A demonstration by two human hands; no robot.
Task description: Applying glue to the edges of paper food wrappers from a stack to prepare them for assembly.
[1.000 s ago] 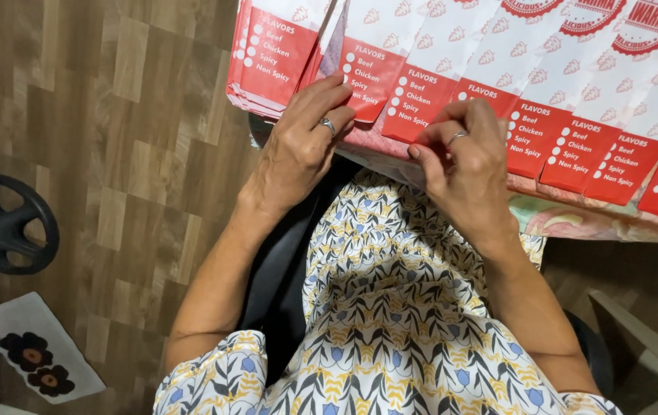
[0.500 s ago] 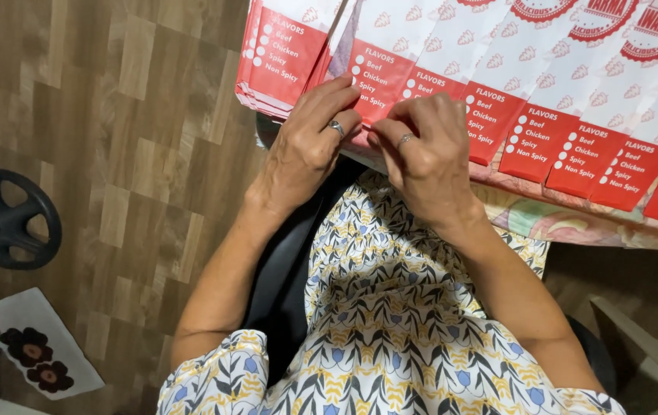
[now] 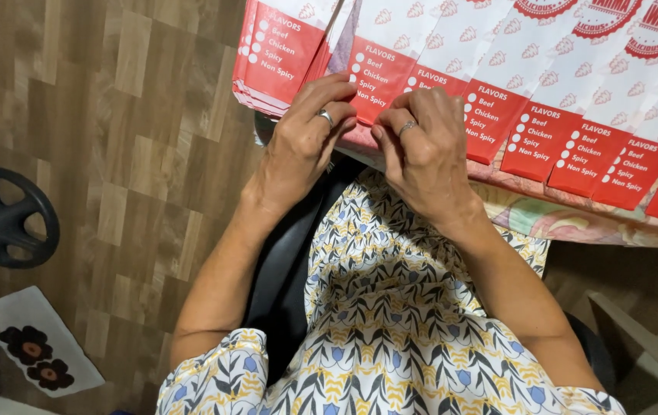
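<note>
Head view looks down on a wood-pattern plank floor [image 3: 114, 154] filling the left half of the scene, with the worktop [image 3: 575, 223] crossing the far right under a flowered cover whose near edge shows pink, green and yellow. On the floor at far left sits a black spoked wheel [image 3: 6, 219], and nearer, in the left corner, lies a white mat [image 3: 41, 350] with dark flowers.

A row of flat paper bags [image 3: 544, 100] lies overlapped along the worktop, each white with a small red repeated motif and a red panel at its near end carrying white dots and lettering; round red seals show at the far right. A separate stack of the same bags [image 3: 279, 54] hangs over the worktop's left end.

The left hand [image 3: 306, 142], a ring on one finger, has its fingers curled and pinching the near edge of one bag's red panel [image 3: 379, 77]. The right hand [image 3: 425, 154], also ringed, pinches the same edge just beside it, fingers nearly closed.
</note>
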